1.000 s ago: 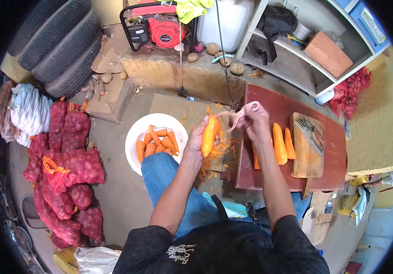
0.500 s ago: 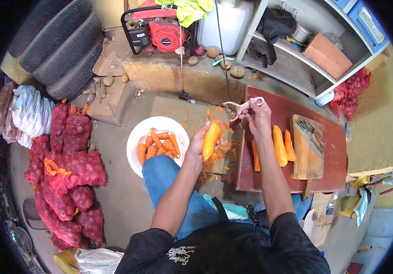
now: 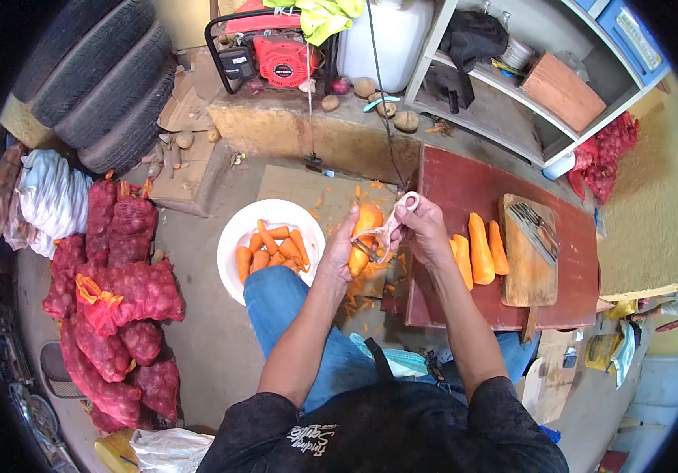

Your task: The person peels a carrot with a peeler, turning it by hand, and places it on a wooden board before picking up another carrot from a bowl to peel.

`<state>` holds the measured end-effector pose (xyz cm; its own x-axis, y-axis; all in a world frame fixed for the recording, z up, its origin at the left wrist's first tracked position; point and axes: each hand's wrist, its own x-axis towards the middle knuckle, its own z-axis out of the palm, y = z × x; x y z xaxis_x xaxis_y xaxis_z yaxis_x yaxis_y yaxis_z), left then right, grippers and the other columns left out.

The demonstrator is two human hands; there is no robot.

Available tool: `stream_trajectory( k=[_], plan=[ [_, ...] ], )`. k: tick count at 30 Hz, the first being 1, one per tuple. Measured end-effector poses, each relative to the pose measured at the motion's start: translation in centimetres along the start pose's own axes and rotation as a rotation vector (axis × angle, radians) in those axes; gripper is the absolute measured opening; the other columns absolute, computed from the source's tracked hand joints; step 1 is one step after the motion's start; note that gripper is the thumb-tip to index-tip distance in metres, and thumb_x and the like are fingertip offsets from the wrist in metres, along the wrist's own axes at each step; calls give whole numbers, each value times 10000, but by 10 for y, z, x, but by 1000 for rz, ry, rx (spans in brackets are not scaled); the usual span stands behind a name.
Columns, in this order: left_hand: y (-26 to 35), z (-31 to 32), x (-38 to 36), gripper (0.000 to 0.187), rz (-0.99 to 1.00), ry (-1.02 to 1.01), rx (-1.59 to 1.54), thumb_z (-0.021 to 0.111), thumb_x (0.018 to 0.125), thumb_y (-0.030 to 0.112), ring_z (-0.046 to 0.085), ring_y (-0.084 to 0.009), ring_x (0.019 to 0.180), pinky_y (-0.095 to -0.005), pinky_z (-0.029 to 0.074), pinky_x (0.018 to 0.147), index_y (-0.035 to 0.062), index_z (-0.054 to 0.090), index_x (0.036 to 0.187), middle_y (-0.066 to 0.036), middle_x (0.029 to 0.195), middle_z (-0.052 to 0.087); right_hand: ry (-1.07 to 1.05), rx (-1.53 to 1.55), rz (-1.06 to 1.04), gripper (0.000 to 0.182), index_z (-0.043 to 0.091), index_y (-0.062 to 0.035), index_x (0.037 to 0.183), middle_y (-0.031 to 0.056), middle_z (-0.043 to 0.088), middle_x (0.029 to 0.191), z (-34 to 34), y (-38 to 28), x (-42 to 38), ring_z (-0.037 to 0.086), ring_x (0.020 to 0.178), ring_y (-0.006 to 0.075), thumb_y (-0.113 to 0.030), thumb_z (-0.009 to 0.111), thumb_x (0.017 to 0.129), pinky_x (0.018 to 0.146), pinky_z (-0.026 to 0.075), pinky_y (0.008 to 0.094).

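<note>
My left hand [image 3: 340, 251] grips an orange carrot [image 3: 365, 223] upright over the floor. My right hand [image 3: 422, 229] holds a pale peeler [image 3: 386, 229] with its blade end laid against the lower part of that carrot. Orange peelings [image 3: 364, 285] lie scattered below on the cardboard. Three peeled carrots [image 3: 478, 249] lie on the red table [image 3: 465, 185] just right of my right hand.
A white bowl [image 3: 236, 229] of unpeeled carrots sits on the floor at my left knee. A wooden cutting board [image 3: 530, 260] with a knife lies on the table's right. Red mesh sacks [image 3: 118, 299] pile up left; tyres, a red generator [image 3: 280, 55] and shelves stand behind.
My right hand has come down from its raised position and brought the peeler onto the carrot. The left hand holds the carrot in about the same place.
</note>
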<state>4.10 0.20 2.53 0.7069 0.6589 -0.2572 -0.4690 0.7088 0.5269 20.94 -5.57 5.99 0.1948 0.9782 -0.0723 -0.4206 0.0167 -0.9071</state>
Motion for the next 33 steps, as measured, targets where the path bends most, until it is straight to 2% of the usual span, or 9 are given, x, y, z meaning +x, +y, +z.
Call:
stream_trajectory(
  k=[4, 8, 10, 15, 17, 23, 27, 30, 33],
  plan=[
    [-5, -9, 4, 500, -8, 3, -7, 461, 1048, 474, 693, -220, 674, -325, 598, 565, 6, 587, 1169, -161, 918, 707, -56, -4, 46, 206, 571, -54, 906, 71, 660, 711, -5, -5, 10, 647, 564, 146, -203, 709, 939, 469, 543, 272],
    [-9, -22, 8, 474, -57, -23, -26, 495, 1029, 502, 633, -152, 588, -270, 529, 464, 65, 584, 1192, -121, 916, 693, 49, -26, -112, 135, 570, -56, 903, 83, 662, 706, -27, -21, 45, 640, 537, 156, -137, 667, 952, 433, 535, 291],
    [-8, -17, 4, 479, -70, -35, -42, 506, 1022, 514, 613, -143, 558, -256, 507, 439, 78, 573, 1208, -119, 923, 687, 180, -207, -228, 139, 570, -56, 910, 79, 655, 719, -46, -25, 65, 635, 560, 152, -159, 635, 978, 474, 543, 276],
    [-5, -12, 6, 473, -47, 65, 46, 471, 1038, 503, 606, -133, 548, -253, 500, 419, 72, 583, 1197, -125, 928, 699, 138, -103, -133, 119, 568, -63, 901, 79, 663, 714, -21, -51, 46, 636, 537, 143, -128, 643, 967, 442, 532, 272],
    [-8, -14, 9, 469, -33, 40, 34, 476, 1038, 500, 611, -132, 554, -260, 508, 429, 70, 587, 1187, -126, 927, 700, 40, -113, -80, 116, 565, -69, 900, 79, 666, 712, -4, -43, 40, 644, 526, 150, -126, 645, 963, 432, 533, 278],
    [-10, -14, 7, 473, 27, 17, 59, 528, 1017, 499, 636, -154, 530, -259, 525, 429, 48, 599, 1143, -133, 894, 700, 223, -7, -178, 128, 569, -66, 892, 85, 665, 693, -34, -34, 60, 647, 532, 140, -131, 664, 948, 460, 545, 263],
    [-6, -14, 5, 452, 59, -5, 85, 557, 1014, 464, 633, -149, 527, -260, 524, 430, 39, 602, 1161, -109, 858, 692, 86, -38, -68, 126, 570, -58, 880, 88, 662, 688, -16, -24, 52, 625, 500, 135, -125, 647, 955, 419, 524, 264],
    [-9, -2, 3, 444, 80, 41, 153, 586, 1007, 440, 626, -125, 550, -243, 515, 450, 29, 607, 1174, -82, 882, 689, 322, -2, -123, 119, 576, -60, 872, 81, 655, 679, -28, -31, 62, 620, 494, 128, -115, 646, 951, 401, 505, 259],
    [-11, -7, 4, 467, 99, -54, 240, 615, 998, 436, 646, -95, 786, -231, 546, 679, 17, 590, 1204, -39, 961, 668, 112, -129, -72, 116, 573, -50, 870, 84, 651, 678, -12, -40, 51, 616, 486, 130, -105, 631, 954, 405, 509, 253]
  ],
)
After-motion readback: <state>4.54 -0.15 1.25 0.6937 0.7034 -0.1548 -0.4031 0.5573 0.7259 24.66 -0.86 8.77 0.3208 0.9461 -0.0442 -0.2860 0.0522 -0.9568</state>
